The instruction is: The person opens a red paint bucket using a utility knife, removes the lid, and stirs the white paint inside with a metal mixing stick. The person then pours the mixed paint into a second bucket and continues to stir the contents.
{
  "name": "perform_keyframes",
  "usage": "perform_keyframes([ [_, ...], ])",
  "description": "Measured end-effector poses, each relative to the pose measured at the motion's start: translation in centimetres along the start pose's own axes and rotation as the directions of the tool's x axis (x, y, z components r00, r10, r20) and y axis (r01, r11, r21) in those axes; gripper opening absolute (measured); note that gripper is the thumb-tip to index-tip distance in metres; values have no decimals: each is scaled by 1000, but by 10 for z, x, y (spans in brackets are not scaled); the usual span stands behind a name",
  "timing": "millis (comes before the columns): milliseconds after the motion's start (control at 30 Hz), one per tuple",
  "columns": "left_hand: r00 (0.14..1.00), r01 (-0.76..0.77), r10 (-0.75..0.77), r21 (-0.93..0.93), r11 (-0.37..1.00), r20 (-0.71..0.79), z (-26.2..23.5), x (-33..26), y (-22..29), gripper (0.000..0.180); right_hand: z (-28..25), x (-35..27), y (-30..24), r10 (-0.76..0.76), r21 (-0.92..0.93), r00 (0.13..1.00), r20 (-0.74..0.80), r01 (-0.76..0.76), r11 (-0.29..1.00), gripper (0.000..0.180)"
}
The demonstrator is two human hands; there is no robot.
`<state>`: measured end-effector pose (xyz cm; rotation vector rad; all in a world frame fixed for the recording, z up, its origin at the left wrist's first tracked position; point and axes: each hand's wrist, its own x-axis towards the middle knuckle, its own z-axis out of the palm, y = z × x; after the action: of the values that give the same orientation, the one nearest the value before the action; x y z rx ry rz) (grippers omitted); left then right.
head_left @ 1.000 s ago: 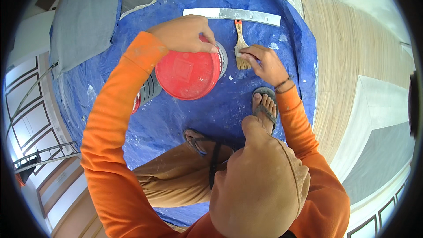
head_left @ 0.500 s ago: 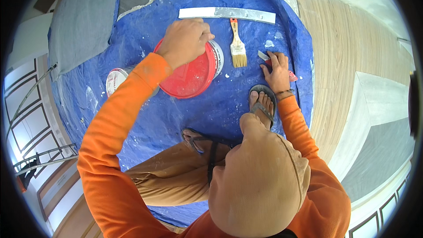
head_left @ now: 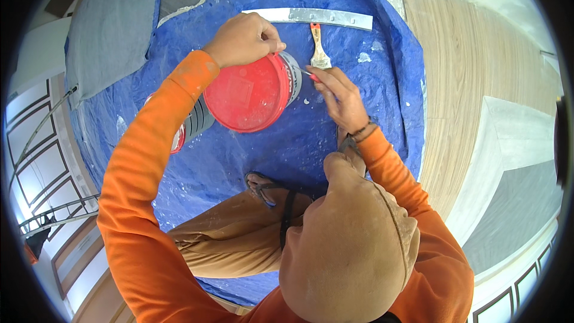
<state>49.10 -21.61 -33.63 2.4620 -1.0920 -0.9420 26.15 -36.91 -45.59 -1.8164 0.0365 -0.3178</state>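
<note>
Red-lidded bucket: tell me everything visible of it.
The bucket looks plastic: whitish wall with dark print, round red lid on, pale smudges. It is on the blue tarp, tilt unclear. The left hand touches the lid's far rim; the right hand holds a red-handled tool by its wall, contact uncertain.

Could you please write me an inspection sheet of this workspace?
Surface: blue tarp, creased, white-spotted.
Job's things: red lid on bucket; red-handled tool, tip toward the bucket.
Clutter: paintbrush, pale strip, grey container partly hidden by the left sleeve.
Hands: left hand at the lid's upper edge; right hand grips the tool.
Cables: none clearly seen.
Surroundings: wood-patterned planks right; grey sheet upper left.
</note>
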Motion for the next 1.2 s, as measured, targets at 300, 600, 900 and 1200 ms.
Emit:
perform_keyframes([
  [300,991,-128,125,64,990,45,-6,6,4,21,31,23,7,-80,41,996,-26,81,996,41],
  [600,989,-148,144,93,985,46,-8,3,5,22,39,14,-14,-49,-132,998,-46,42,990,53],
  [900,976,-214,214,10,977,-28,-4,8,-6,22,43,24,-33,-1,-300,999,-46,-13,954,59],
  [1200,983,-165,161,42,985,82,-12,14,-6,25,38,19,-20,-24,-118,999,-43,19,993,51],
])
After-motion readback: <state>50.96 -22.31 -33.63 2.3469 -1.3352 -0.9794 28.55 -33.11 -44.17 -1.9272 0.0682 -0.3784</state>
